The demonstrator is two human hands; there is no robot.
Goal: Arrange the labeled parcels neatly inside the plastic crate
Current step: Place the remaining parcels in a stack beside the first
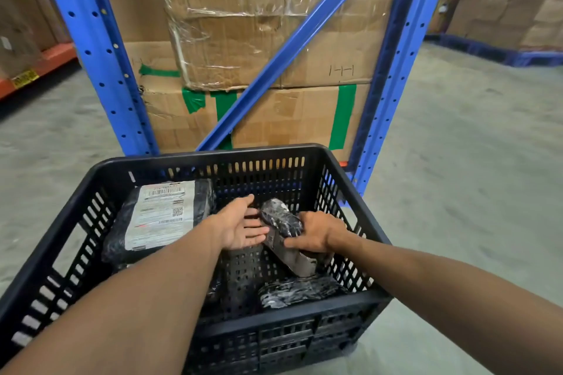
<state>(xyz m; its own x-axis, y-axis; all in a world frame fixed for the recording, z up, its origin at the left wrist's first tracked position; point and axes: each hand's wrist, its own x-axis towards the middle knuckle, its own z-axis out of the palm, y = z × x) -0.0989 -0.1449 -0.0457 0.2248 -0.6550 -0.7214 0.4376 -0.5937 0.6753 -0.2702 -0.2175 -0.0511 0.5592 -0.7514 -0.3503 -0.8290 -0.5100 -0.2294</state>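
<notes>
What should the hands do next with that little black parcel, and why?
Probably lay the small parcel flat on the crate's bare floor. The right hand grips it tilted, the left hand waits open beside it, and the big labeled parcel already fills the left side.

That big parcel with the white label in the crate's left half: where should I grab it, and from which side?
Probably by its right long edge, coming from the crate's bare middle. The labelled parcel lies flat, label up, its left side close to the crate wall, so fingers have little room there. The open left hand is nearest that edge; the right hand is busy with the small parcel.
</notes>
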